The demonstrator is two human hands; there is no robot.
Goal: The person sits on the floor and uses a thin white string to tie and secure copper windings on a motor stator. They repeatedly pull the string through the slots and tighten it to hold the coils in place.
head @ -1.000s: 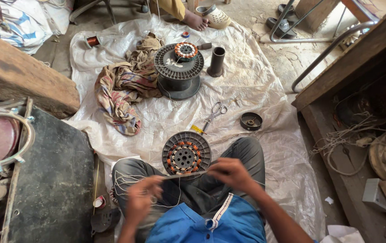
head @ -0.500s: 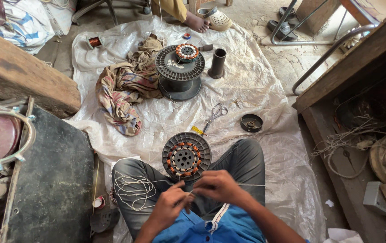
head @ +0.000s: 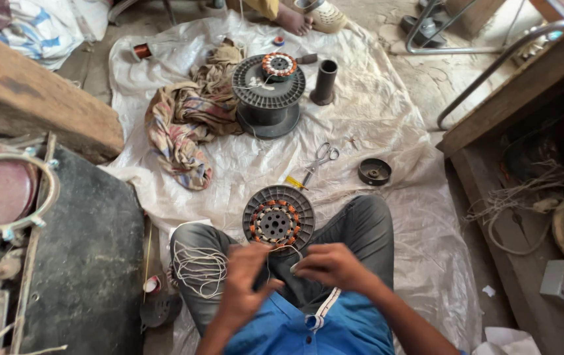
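The person sat cross-legged on a translucent white plastic sheet (head: 387, 125) spread over the floor, with both hands raised close together above the lap. The left hand (head: 246, 286) was closed, pinching a thin pale winding thread (head: 286, 250) between thumb and fingers; the right hand (head: 331, 266) was likewise closed on the same thread, and the two hands sat just apart. The thread looped up toward a round black stator core with copper-orange coils (head: 279, 218), which rested between the knees, just beyond the hands. The step in hand appeared to be tying or lacing the thread for that core's coils. The next move would likely call for steady tension on the thread and a fine pinch, since the strand was thin and slack. A loose bundle of pale thread lengths (head: 200, 269) lay on the left thigh. Counted items on the sheet: one pair of steel scissors (head: 318, 160), one small black round cap (head: 375, 171), one black cylindrical tube (head: 325, 83), one large black wire spool (head: 269, 98) carrying a second, smaller wound stator (head: 279, 65), and one crumpled striped cloth (head: 187, 121). Stators totalled two. Another person's foot (head: 293, 20) showed at the far edge.
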